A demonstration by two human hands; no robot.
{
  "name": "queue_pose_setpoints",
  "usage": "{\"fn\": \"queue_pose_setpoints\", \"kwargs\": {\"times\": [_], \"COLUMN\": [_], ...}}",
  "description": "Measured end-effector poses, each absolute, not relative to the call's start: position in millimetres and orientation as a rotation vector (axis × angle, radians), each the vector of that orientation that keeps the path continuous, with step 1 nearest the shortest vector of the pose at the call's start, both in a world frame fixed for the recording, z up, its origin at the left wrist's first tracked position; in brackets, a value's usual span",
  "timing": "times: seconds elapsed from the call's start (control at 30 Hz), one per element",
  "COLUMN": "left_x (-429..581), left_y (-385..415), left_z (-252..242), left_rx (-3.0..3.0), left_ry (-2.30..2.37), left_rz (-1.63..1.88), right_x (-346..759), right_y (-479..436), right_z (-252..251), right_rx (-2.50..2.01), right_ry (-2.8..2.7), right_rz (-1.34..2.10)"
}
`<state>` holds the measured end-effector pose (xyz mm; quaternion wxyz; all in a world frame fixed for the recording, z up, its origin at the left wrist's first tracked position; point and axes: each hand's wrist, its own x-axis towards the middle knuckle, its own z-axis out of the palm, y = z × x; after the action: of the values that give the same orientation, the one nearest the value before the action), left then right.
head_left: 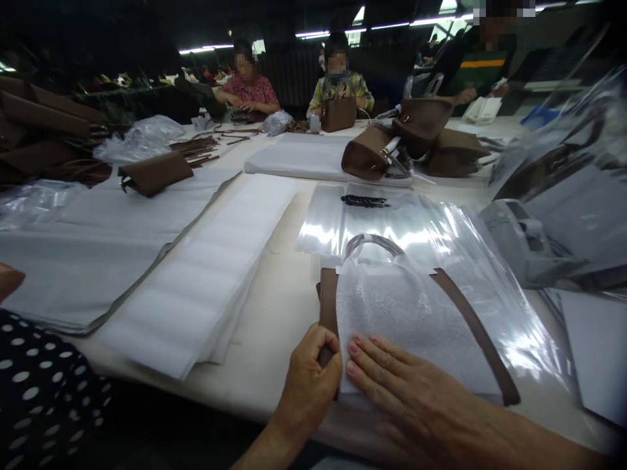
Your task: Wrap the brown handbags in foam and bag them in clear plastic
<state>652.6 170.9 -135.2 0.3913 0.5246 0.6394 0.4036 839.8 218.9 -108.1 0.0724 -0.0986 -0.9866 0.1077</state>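
A brown handbag [443, 287] lies flat near the table's front edge, its front covered by a white foam sheet [392, 300]. Its handles [375, 241] are wrapped and point away from me. My left hand [316, 365] is closed on the bag's left side edge, thumb and fingers pinching it. Flat on the lower left part of the foam sheet rests my right hand [392, 375], fingers stretched out. Under and behind the bag spreads a clear plastic bag [323, 225], with a dark strip [365, 201] at its far end.
White foam sheets [206, 274] and grey sheets [98, 274] lie to the left, with a brown pouch [157, 173] on them. Brown bags [369, 153] stand behind. A tape dispenser [524, 241] is at right. Several people sit across the table; another person's sleeve [44, 385] is lower left.
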Motion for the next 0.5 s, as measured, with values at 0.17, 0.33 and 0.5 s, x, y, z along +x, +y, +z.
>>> {"fn": "queue_pose_setpoints", "kwargs": {"times": [0.17, 0.33, 0.5], "left_x": [642.8, 627.9, 622.5], "left_y": [169.6, 165.2, 164.3], "left_z": [-133.5, -130.4, -141.7], "left_rx": [1.422, 1.818, 2.257], "left_ry": [1.548, 1.651, 1.416], "left_rz": [0.939, 1.17, 0.973], "right_x": [842.1, 841.3, 842.0], "right_y": [219.5, 221.8, 221.9], "right_z": [-120.2, -116.8, -92.9], "right_rx": [-0.29, -0.278, -0.248], "right_ry": [-2.987, -2.986, -2.932], "right_rz": [0.143, 0.167, 0.438]}}
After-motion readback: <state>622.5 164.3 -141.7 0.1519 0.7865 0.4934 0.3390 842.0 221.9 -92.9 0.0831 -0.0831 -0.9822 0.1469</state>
